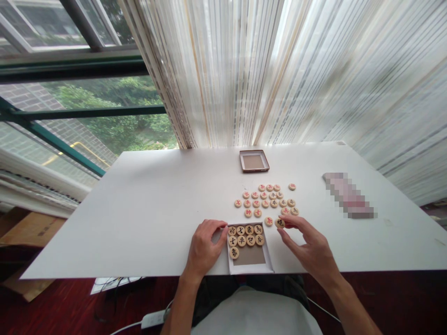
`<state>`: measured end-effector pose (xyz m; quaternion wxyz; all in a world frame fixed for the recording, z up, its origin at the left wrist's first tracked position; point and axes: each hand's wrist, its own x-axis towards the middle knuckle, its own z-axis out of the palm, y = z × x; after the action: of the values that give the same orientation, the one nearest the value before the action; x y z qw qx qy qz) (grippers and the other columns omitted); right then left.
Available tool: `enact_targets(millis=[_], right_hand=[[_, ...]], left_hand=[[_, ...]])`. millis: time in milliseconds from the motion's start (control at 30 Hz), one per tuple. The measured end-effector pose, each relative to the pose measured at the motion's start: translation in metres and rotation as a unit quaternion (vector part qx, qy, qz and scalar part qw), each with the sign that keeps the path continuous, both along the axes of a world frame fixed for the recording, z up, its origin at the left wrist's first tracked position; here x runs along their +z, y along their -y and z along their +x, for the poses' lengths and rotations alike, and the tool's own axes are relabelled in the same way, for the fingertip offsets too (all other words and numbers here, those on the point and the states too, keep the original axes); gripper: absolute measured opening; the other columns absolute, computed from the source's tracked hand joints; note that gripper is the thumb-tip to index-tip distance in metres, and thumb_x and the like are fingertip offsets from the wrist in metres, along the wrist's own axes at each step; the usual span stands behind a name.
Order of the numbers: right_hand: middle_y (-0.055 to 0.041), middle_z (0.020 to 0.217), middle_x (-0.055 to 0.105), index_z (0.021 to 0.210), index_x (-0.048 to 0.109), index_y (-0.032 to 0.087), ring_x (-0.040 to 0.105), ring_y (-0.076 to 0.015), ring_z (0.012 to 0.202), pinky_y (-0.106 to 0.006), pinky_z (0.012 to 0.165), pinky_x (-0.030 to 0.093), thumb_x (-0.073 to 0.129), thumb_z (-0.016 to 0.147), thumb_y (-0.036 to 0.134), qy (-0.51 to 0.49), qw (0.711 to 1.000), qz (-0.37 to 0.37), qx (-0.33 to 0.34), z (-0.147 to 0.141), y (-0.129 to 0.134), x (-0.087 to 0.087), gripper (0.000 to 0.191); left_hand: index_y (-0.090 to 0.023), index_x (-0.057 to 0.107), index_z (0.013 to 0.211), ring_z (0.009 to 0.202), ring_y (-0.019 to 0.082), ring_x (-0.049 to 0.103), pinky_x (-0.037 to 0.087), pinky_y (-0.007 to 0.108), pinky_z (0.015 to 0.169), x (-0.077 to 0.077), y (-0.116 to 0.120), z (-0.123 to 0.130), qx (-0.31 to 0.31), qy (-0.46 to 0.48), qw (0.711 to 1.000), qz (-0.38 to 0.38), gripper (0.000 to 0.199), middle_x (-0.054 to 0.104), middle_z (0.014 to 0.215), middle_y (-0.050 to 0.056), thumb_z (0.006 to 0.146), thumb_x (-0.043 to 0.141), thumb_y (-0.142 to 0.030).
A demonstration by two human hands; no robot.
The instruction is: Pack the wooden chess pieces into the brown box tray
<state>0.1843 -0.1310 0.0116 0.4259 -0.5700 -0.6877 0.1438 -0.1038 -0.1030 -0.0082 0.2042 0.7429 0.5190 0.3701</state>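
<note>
A shallow open box point(268, 260) stands at the table's front edge, with several black-marked round pieces in rows inside; one of them point(234, 252) sits alone at the left of the third row. My left hand point(206, 243) pinches the box's left rim near its upper corner. Between the thumb and fingers of my right hand point(309, 244) is a black-marked piece point(280, 222), just right of the box. A red-marked piece point(268, 221) lies beside it. Beyond the box, loose pieces with red and black marks are spread on the table, among them a red one point(247, 212).
The white table point(139, 209) also bears a brown-rimmed box lid point(254, 161) at the back and a blurred pinkish item point(349, 195) at the right. Striped curtains point(223, 70) and a window are behind. Cardboard point(31, 228) and a power strip point(153, 319) are below at left.
</note>
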Motion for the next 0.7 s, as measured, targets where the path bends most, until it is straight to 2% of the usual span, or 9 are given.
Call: enact_targets(millis=[133,233,333,467,700], right_hand=[[-0.0071,0.110,0.072,0.120,0.064,0.025,0.071,-0.0216,0.089,-0.039,0.085,0.061,0.064,0.093,0.033,-0.015,0.999,-0.008,0.030,-0.018,0.004,0.004,0.029],[-0.0073,0.113,0.071,0.120,0.064,0.024,0.071,-0.0204,0.089,-0.036,0.084,0.061,0.064,0.093,0.029,-0.039,0.997,-0.010,0.061,-0.029,0.007,0.008,0.028],[-0.0065,0.111,0.071,0.119,0.064,0.024,0.070,-0.0194,0.089,-0.035,0.085,0.061,0.065,0.092,0.026,-0.057,0.995,-0.011,0.086,-0.039,0.009,0.013,0.027],[-0.0065,0.109,0.071,0.118,0.064,0.025,0.070,-0.0196,0.090,-0.034,0.083,0.061,0.065,0.092,0.022,-0.071,0.991,0.001,0.113,-0.049,0.012,0.019,0.027],[-0.0059,0.109,0.073,0.120,0.063,0.026,0.071,-0.0198,0.093,-0.032,0.084,0.061,0.064,0.092,0.020,-0.063,0.988,0.020,0.138,-0.058,0.016,0.022,0.028]], left_hand=[[-0.023,0.067,0.100,0.094,0.022,0.065,0.052,0.039,0.087,0.004,0.003,0.002,-0.008,0.001,1.000,0.029,0.011,0.071,0.097,0.006,0.096,0.058,-0.026],[-0.023,0.068,0.101,0.098,0.023,0.065,0.052,0.040,0.090,0.014,0.012,0.007,-0.019,0.014,0.999,0.032,0.011,0.071,0.100,0.006,0.096,0.058,-0.026],[-0.023,0.067,0.106,0.101,0.022,0.065,0.053,0.038,0.092,0.029,0.023,0.017,-0.044,0.069,0.997,-0.011,0.014,0.071,0.105,0.007,0.096,0.059,-0.027],[-0.023,0.064,0.117,0.094,0.019,0.069,0.057,0.032,0.087,0.043,0.032,0.031,-0.083,0.153,0.978,-0.115,0.023,0.073,0.105,0.005,0.095,0.060,-0.030],[-0.022,0.065,0.116,0.094,0.020,0.072,0.059,0.033,0.086,0.041,0.033,0.040,-0.106,0.226,0.950,-0.189,0.024,0.075,0.107,0.008,0.094,0.061,-0.033]])
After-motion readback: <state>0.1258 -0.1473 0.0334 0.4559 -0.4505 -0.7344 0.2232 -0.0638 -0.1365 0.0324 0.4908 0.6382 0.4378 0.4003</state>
